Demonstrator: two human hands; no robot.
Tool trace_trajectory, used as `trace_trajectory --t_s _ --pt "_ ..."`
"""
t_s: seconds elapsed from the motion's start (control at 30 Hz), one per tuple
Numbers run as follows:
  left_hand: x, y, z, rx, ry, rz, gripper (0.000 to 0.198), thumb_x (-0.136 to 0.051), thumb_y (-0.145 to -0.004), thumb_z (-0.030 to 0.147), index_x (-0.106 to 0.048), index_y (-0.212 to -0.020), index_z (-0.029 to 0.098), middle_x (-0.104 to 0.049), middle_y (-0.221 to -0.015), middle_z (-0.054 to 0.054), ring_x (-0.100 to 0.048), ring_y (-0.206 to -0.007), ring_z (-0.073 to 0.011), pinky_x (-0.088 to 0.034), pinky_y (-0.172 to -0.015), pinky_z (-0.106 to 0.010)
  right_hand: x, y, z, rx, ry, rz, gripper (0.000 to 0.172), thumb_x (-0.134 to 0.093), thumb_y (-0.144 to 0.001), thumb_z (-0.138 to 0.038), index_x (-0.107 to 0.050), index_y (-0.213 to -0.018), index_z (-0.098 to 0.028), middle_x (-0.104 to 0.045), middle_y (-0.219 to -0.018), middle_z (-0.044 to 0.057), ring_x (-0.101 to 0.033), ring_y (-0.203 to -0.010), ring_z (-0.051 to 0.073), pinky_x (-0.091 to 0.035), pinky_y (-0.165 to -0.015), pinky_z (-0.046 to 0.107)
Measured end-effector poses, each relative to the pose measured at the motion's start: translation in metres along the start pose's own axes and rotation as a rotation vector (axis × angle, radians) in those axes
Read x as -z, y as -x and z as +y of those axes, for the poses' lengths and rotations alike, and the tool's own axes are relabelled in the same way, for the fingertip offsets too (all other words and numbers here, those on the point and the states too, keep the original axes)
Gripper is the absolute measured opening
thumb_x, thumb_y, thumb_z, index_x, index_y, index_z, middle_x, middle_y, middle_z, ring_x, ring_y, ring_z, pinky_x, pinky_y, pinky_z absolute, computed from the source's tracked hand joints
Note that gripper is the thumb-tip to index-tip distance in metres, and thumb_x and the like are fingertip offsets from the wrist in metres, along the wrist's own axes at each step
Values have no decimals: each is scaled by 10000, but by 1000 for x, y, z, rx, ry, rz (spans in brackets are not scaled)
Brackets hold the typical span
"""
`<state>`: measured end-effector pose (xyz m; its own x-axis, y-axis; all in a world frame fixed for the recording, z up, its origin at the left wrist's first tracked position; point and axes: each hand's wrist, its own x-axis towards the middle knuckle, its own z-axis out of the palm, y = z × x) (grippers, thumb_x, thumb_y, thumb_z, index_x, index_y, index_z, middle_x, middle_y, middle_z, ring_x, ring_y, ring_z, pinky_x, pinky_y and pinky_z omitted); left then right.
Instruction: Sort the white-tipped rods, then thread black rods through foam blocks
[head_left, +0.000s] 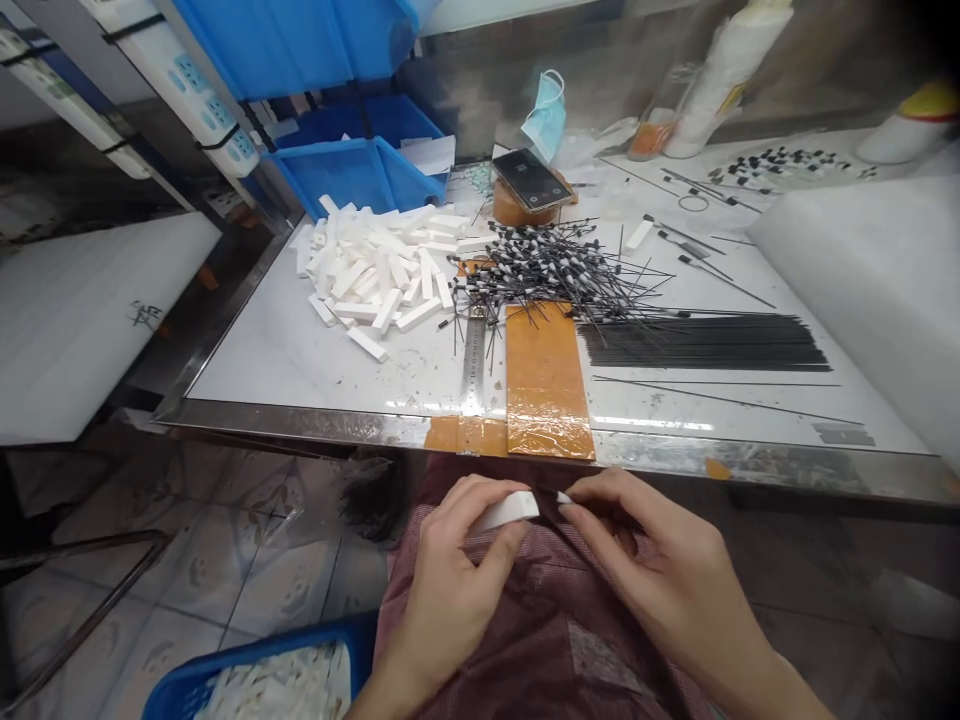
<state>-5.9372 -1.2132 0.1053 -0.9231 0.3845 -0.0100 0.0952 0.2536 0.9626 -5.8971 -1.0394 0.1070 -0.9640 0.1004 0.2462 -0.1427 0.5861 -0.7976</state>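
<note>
Between the thumb and fingers of my left hand (459, 575) is a white rectangular block (510, 511), held above my lap. My right hand (664, 560) pinches a small white-tipped piece with a dark end (562, 497), just right of the block and apart from it. Both hands are in front of the table edge. On the table, a heap of similar white blocks (375, 270) lies to the left. Toward the middle is a pile of thin black rods with black and white ends (559, 265). A bundle of plain black rods (705, 342) lies to its right.
A steel ruler (473, 362) and an orange-brown taped strip (547, 380) reach toward the metal table edge (652, 447). Behind stand blue bins (360, 175), a phone (532, 180) and a face mask (546, 115). A blue basket (262, 655) of white pieces stands at lower left.
</note>
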Motion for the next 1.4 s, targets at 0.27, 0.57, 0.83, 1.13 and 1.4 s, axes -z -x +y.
trace_trajectory --t_s 0.27,0.57,0.83,1.13,1.4 --pt "11 -1 3 -505 -525 16 320 -536 -864 52 -593 -1143 197 -680 -1023 -58 -561 -974 -188 -413 -898 -362 24 -2 -5 452 380 -91 127 -503 -912 -92 -608 -888 -160 -629 -801 42 -577 -733 165 -421 -633 286" --pt "26 8 1 -722 -760 -39 345 -505 -834 4 -581 -1152 113 -701 -978 -100 -583 -913 -211 -433 -854 -401 26 -10 -22 705 701 -305 250 -408 -879 -8 -562 -759 -164 -527 -669 31 -483 -595 179 -342 -541 320" --pt "23 4 -6 -717 -667 14 328 -540 -812 -14 -611 -1110 104 -707 -966 -92 -604 -902 -214 -436 -858 -391 16 -17 -28 646 680 -358 206 -458 -876 -43 -522 -735 -179 -530 -674 20 -488 -589 182 -347 -526 316" --pt "18 9 -33 19 -210 47 119 -610 -859 307 -666 -945 247 -707 -945 -2 -655 -885 -150 -499 -760 -184 88 -59 71 45 509 106 89 -538 -908 -240 -605 -927 -185 -637 -878 47 -561 -838 217 -434 -729 336" --pt "6 19 -25 260 278 24 211 -663 -819 339 -648 -1004 239 -642 -919 -22 -638 -852 -152 -492 -780 -207 95 -82 113 222 742 -103 215 -394 -941 -241 -551 -810 -173 -585 -847 97 -486 -797 240 -411 -744 377"
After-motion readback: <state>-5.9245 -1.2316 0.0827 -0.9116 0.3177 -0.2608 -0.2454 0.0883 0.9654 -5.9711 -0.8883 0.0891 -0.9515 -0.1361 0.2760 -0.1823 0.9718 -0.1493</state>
